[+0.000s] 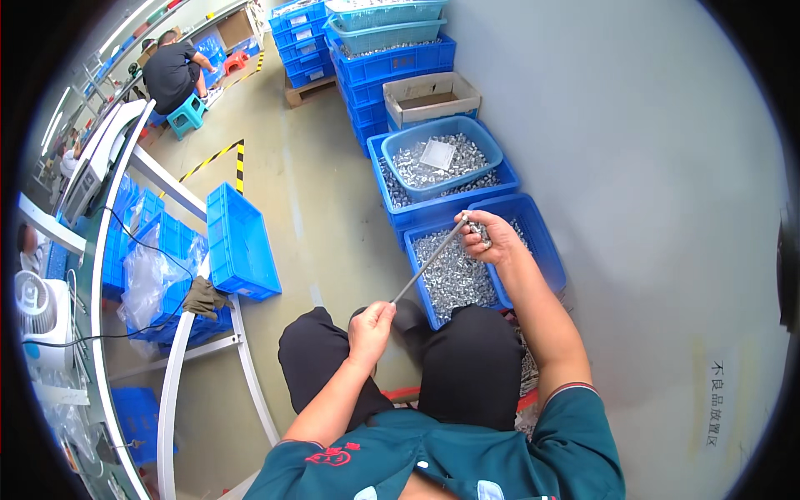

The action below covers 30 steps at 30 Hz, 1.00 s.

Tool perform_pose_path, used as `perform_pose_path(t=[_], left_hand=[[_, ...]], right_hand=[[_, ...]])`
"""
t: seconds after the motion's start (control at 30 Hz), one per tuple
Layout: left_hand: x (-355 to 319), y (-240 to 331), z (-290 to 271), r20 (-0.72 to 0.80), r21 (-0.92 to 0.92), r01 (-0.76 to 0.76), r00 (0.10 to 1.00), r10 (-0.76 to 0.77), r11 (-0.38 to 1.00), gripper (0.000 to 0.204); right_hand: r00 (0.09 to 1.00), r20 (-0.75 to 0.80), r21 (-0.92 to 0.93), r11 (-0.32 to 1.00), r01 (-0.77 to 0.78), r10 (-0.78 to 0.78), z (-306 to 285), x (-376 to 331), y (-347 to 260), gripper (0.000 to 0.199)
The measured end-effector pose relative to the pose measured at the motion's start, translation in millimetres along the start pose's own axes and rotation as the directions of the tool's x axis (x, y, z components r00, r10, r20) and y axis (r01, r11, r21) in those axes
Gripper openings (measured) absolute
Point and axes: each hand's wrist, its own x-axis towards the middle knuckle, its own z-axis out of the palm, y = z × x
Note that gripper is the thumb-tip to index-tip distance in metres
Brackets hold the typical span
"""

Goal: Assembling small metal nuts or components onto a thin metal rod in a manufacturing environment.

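My left hand [372, 332] is closed around the near end of a thin grey metal rod [429, 261], which slants up and to the right. At the rod's far end, my right hand [492, 237] pinches a small silvery piece at the tip. Several more small metal parts [477, 231] are gathered in the fingers of that hand; their exact kind is too small to tell. Below the rod stands a blue bin [427, 293] filled with similar small metal parts, beside another blue bin [546, 242] partly behind my right forearm.
Farther ahead, a light-blue basket [492, 150] of metal parts sits in a blue crate, with an open carton [433, 87] and stacked crates behind. A white-framed workbench [175, 400] with a glove and an empty blue crate [242, 246] stands left. A person [172, 75] sits on a stool far left.
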Motion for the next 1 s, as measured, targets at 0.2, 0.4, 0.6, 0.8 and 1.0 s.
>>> perform_pose_path(t=[0.2,0.4,0.6,0.8,1.0], left_hand=[[22,11,-21,0.138,-0.288,-0.033,0.988,0.075,0.957,0.026],[29,33,-22,0.327,-0.568,0.134,0.942,0.073,0.812,0.027],[34,27,-8,0.361,-0.627,0.219,0.932,0.029,0.748,0.028],[30,15,-3,0.314,-0.581,0.205,0.949,-0.015,0.788,0.027],[25,4,-5,0.231,-0.513,0.113,0.973,0.01,0.851,0.024]], right_hand=[[0.995,0.065,0.007,0.998,0.07,-0.07,46,-17,-14,0.025],[0.997,0.053,0.013,0.998,0.053,-0.054,57,-30,-24,0.019],[0.995,0.007,0.027,0.994,0.104,-0.104,59,-33,-16,0.03],[0.995,-0.014,0.064,0.993,0.095,-0.094,46,-27,-17,0.026],[0.993,0.031,0.054,0.992,0.116,-0.118,42,-23,-12,0.025]])
